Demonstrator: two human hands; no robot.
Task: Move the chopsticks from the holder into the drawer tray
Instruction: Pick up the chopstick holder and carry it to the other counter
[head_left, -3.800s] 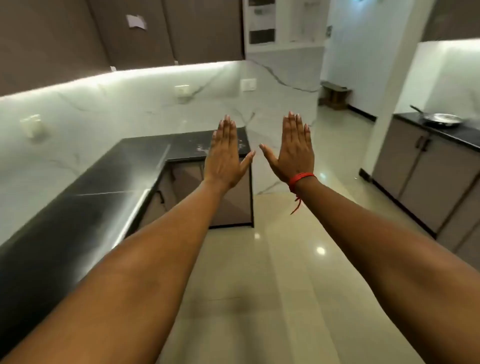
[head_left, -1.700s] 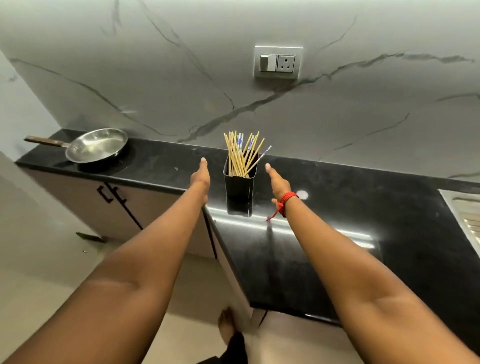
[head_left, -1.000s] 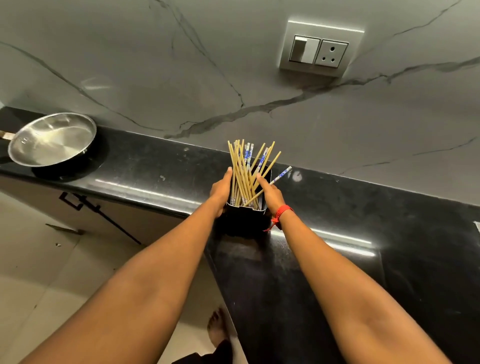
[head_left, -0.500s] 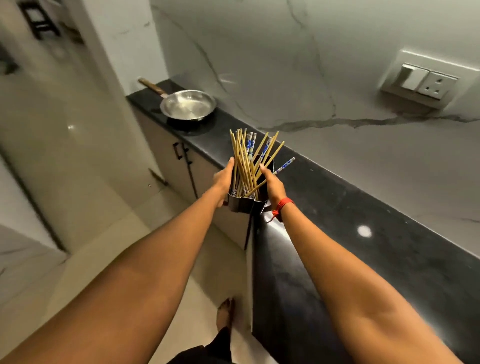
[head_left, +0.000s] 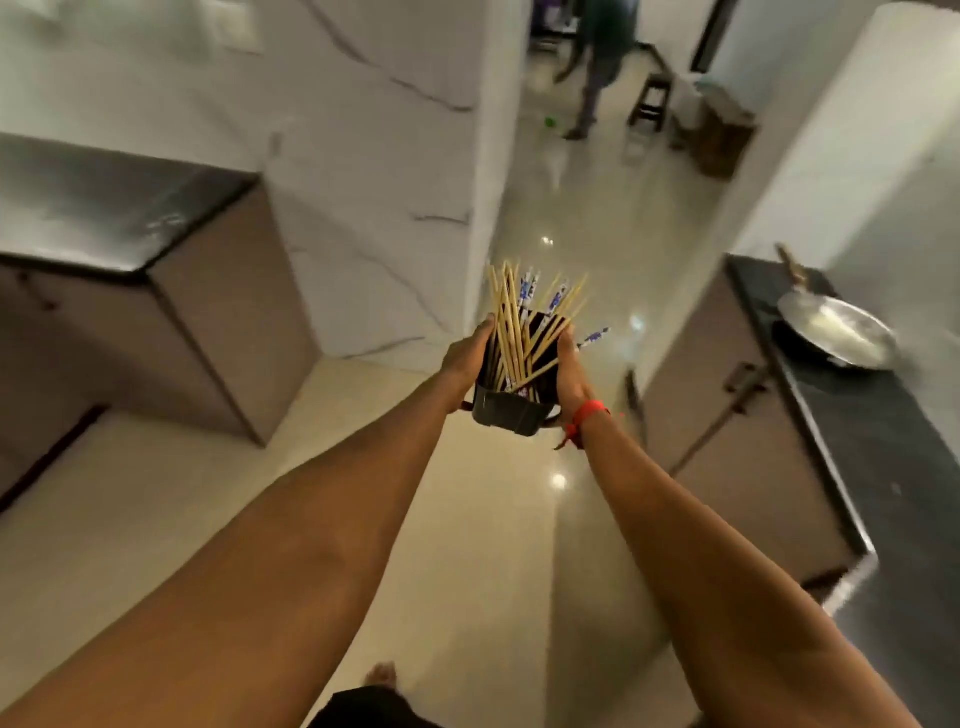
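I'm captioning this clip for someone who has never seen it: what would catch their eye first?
First, the black holder bristling with chopsticks, carried mid-air at centre frame between the left hand and right hand, above the glossy floor. Next, the steel pan on the dark counter at the right. Far back in the doorway stands a blurred person.

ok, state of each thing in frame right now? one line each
holder: lifted, held between both hands over the floor, tilted
chopsticks: in the holder, fanned out
left hand: pressed on holder's left side
right hand: pressed on holder's right side
pan: resting on the right counter, looks empty
cabinet doors: shut
drawer tray: not in view
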